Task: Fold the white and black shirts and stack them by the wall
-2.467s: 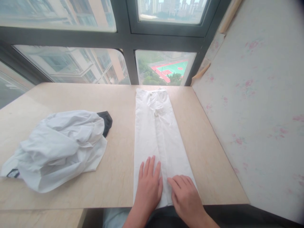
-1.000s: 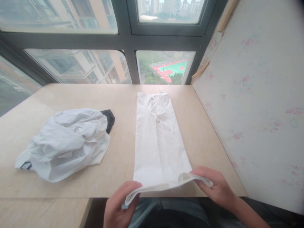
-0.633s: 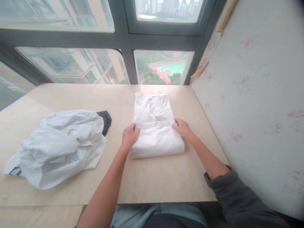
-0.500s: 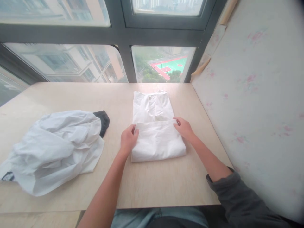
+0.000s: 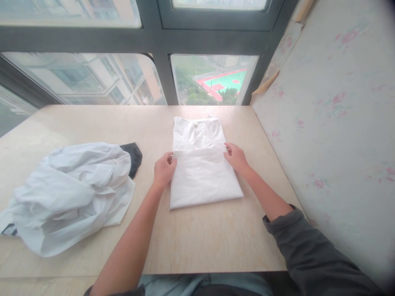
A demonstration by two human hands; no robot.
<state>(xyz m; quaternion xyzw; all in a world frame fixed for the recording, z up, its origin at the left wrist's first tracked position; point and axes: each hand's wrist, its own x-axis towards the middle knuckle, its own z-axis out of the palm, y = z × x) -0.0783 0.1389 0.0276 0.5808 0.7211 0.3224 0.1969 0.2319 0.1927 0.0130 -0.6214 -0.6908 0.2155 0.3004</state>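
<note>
A white shirt [image 5: 203, 176] lies on the wooden table in front of me, its lower part folded up over the front. The neckline with a small label faces the window. My left hand [image 5: 164, 167] is closed at the left end of the fold's upper edge, thumb and fingers pinching the cloth there. At the opposite end, my right hand [image 5: 236, 157] pinches the right side of the same folded edge. The fingertips of both hands are partly hidden.
A crumpled white garment [image 5: 70, 193] with a dark part [image 5: 133, 158] lies on the left of the table [image 5: 216, 242]. A flower-patterned wall [image 5: 345, 144] borders the right side. Behind the table stands a grey-framed window [image 5: 212, 41].
Both hands have moved a little away from me, carrying the folded edge nearer the neckline. The folded part now looks longer and lies flatter. The crumpled garment has stayed put.
</note>
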